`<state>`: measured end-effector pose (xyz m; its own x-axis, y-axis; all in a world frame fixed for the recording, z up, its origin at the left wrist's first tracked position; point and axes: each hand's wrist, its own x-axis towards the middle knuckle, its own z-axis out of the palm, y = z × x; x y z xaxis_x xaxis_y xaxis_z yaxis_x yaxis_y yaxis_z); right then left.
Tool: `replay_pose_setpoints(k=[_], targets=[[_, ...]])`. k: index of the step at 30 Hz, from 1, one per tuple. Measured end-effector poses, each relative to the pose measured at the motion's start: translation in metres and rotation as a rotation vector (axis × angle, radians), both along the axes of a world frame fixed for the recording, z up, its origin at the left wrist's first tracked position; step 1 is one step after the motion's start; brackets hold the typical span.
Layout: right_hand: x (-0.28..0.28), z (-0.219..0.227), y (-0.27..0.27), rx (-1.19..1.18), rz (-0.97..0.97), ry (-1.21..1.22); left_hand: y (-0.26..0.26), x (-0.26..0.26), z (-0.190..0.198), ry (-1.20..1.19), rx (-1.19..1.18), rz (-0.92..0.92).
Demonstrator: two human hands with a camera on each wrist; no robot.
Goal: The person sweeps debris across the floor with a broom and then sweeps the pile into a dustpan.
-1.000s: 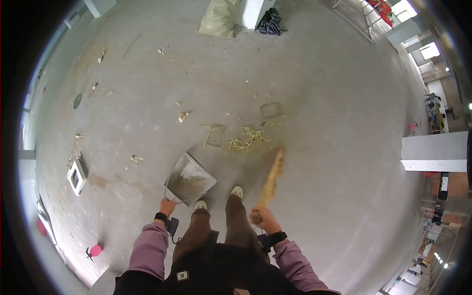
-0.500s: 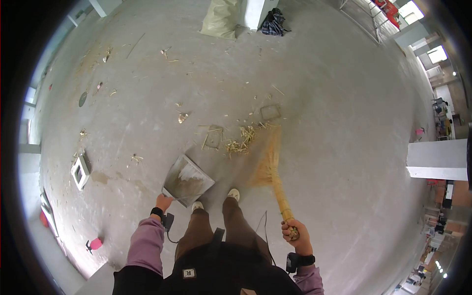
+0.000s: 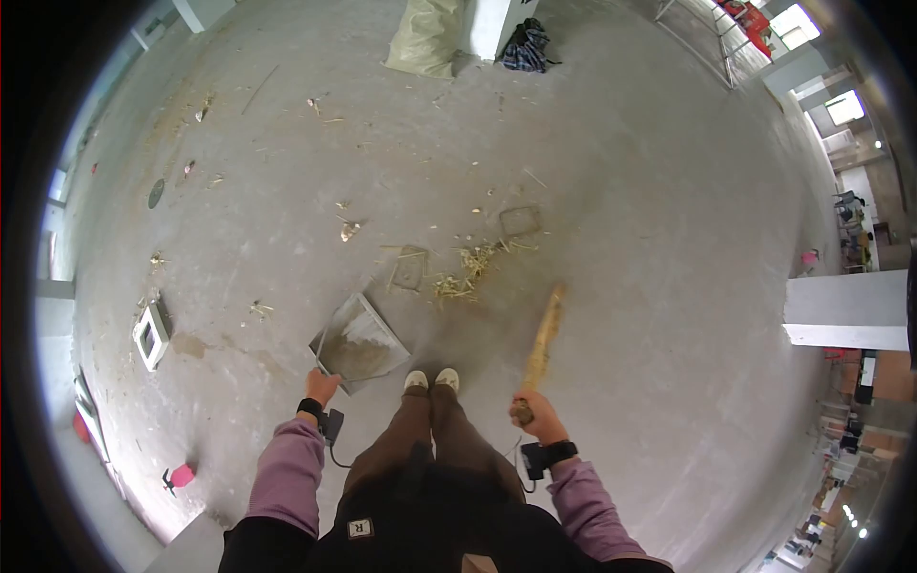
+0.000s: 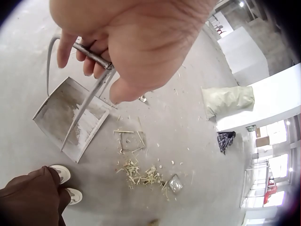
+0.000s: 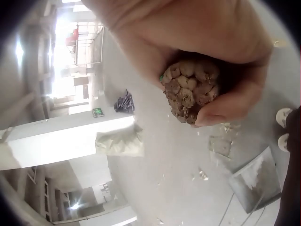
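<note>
The left hand (image 3: 323, 385) grips the thin metal handle of a metal dustpan (image 3: 361, 355); in the left wrist view the fingers of this hand (image 4: 127, 47) curl round the handle (image 4: 91, 55) above the pan (image 4: 70, 117). The right hand (image 3: 541, 416) holds a straw broom (image 3: 545, 336) by its handle, the broom pointing forward over the floor to the right of the straw. Seen from the right wrist, the handle's knobbly end (image 5: 188, 89) fills the right hand's grip (image 5: 207, 42). A loose heap of straw (image 3: 465, 273) lies on the floor ahead of the feet, apart from pan and broom.
Two square floor covers (image 3: 410, 268) lie by the straw, with scattered bits (image 3: 350, 229) farther off. A large pale sack (image 3: 423, 40) and a dark checked bundle (image 3: 525, 46) rest by a pillar. A white frame (image 3: 151, 336) lies at left; another pillar (image 3: 845, 313) stands at right.
The broom swung inward to the straw's right side, then back outward, with the right hand moving too. The straw heap has shifted slightly left. The feet now stand together.
</note>
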<state>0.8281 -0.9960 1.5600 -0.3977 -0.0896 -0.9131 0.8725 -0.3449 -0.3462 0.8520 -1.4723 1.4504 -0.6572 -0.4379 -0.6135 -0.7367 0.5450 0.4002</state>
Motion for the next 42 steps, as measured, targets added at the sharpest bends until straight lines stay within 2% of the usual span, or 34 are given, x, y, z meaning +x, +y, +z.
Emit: replay_pose_setpoints(k=[1,3,7,10,11,13,14,17,18,21,22,25,26,27,28,30,31,33,34,36,38,40,42], targets=[[-0.01,0.015,-0.022,-0.025,-0.088,-0.12,-0.001,0.001,-0.008,0.013,-0.01,0.007],[-0.013,0.03,-0.048,-0.084,-0.024,-0.061,-0.003,-0.006,0.0,-0.035,0.005,-0.063],[-0.015,0.035,-0.04,-0.299,-0.012,0.049,-0.005,-0.016,-0.006,0.044,-0.048,-0.199],[-0.019,0.081,-0.008,-0.255,-0.104,0.086,-0.009,-0.023,-0.015,0.097,-0.04,-0.281],[-0.014,0.085,0.006,-0.21,-0.095,0.114,-0.015,-0.021,-0.031,0.143,-0.07,-0.311],[-0.001,0.091,0.032,-0.117,-0.07,0.16,-0.016,-0.027,-0.02,0.131,-0.086,-0.378],[-0.002,0.098,0.04,-0.195,-0.158,0.059,-0.015,-0.03,-0.012,0.132,-0.069,-0.376],[-0.012,0.107,0.057,0.003,-0.183,0.057,-0.007,-0.039,0.006,0.114,-0.034,-0.36],[-0.015,0.098,0.07,0.049,-0.183,0.145,-0.003,-0.04,0.01,0.139,-0.025,-0.35],[-0.061,0.083,0.11,0.082,-0.238,0.088,0.012,-0.046,0.01,0.112,0.011,-0.319],[-0.077,0.064,0.132,0.053,-0.247,0.052,0.024,-0.044,0.01,0.137,0.009,-0.286],[-0.125,0.035,0.175,0.064,-0.195,0.125,0.046,-0.043,0.018,0.187,0.004,-0.189],[-0.126,0.017,0.189,0.011,-0.192,0.296,0.061,-0.044,0.026,0.194,0.021,-0.149],[-0.129,-0.006,0.197,-0.051,-0.109,0.374,0.078,-0.047,0.034,0.203,0.043,-0.11],[-0.133,-0.034,0.206,-0.107,-0.024,0.456,0.092,-0.053,0.047,0.101,0.082,-0.055],[-0.14,-0.04,0.199,-0.036,0.159,0.543,0.114,-0.061,0.056,0.093,0.082,-0.035],[-0.143,-0.024,0.181,0.087,0.254,0.543,0.124,-0.063,0.059,0.088,0.082,-0.023],[-0.156,-0.004,0.16,0.674,1.002,1.085,0.143,-0.072,0.063,0.109,0.045,-0.066],[-0.16,0.006,0.143,0.411,0.703,0.633,0.151,-0.077,0.067,0.12,0.028,-0.089],[-0.171,0.019,0.123,0.09,0.319,0.086,0.17,-0.084,0.067,0.096,0.075,0.016],[-0.182,0.029,0.12,-0.037,0.167,-0.121,0.179,-0.086,0.052,0.051,0.109,0.069],[-0.186,0.041,0.129,-0.048,0.229,0.025,0.179,-0.083,0.032,-0.012,0.128,0.059],[-0.187,0.047,0.149,-0.104,0.234,0.134,0.19,-0.087,0.04,-0.04,0.169,0.096]])
